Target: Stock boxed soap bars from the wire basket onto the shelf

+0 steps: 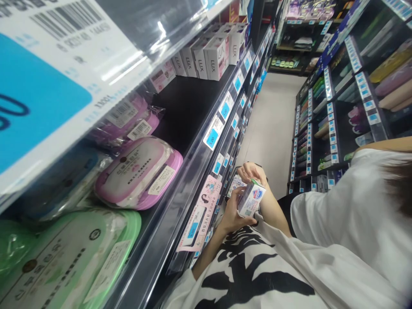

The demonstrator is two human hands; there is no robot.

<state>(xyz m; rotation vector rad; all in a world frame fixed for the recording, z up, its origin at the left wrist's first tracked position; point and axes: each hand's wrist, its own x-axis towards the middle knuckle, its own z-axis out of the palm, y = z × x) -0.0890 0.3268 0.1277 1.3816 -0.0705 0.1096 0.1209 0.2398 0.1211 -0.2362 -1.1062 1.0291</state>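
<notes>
My left hand (233,212) grips a small white soap box (252,199) with a blue and red logo, a printed code and a green edge. Its thumb lies along the lower end, with the fingers round the far side. Just beyond the box is my right hand (252,171), its fingers curled inward; whether they pinch anything is hidden. Below both hands, a white printed package (237,184) shows in part beside a dark rim.
At left, a shelf (193,128) bears a pink soap dish pack (138,171), a green one (74,257) and several LUX boxes (215,58). A pink sign (206,214) hangs from its edge. Another person in white (354,206) stands close at right. Shelves line the aisle (267,116).
</notes>
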